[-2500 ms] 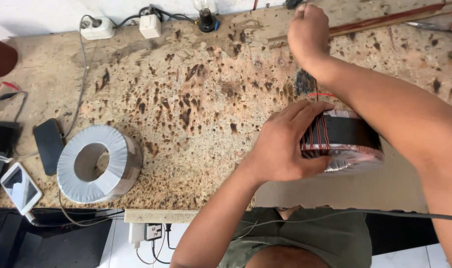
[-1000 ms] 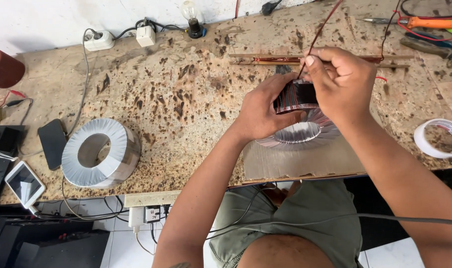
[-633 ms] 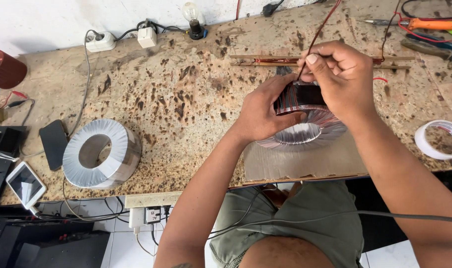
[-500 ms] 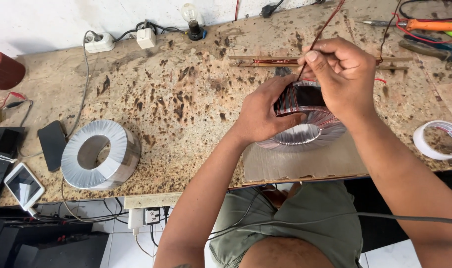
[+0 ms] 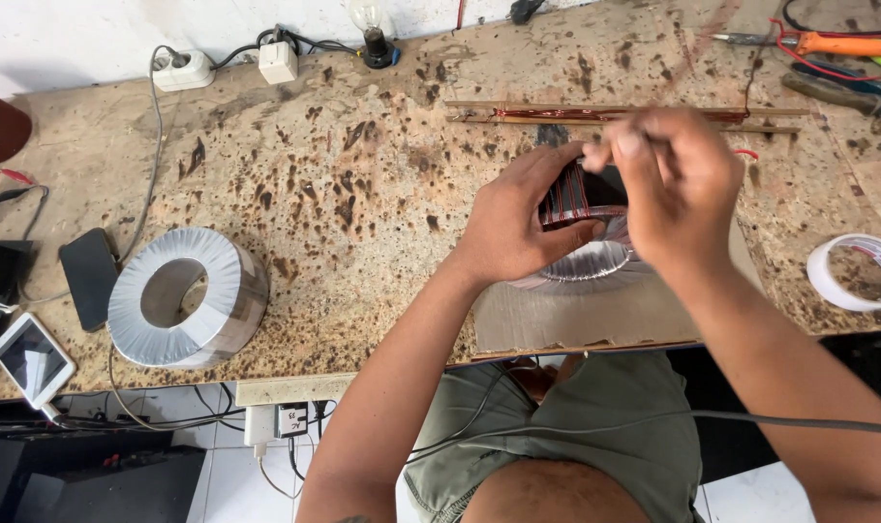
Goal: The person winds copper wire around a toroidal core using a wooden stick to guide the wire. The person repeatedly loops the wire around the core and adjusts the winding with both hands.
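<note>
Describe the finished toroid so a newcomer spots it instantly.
Start at the stained workbench and go to its left front edge, beside the dark phone. The grey-wrapped ring core lies flat there, untouched. Unlike the core in the hands, it shows no copper wire.

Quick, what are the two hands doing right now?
Left hand: closed around the ring-shaped coil, holding it on the cardboard sheet.
Right hand: fingers pinched together above the coil; blurred, so what they pinch cannot be told.

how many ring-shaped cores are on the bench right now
2. A bare silver core lies at the left of the bench; a partly wound core is held between the left hand and right hand.
</note>
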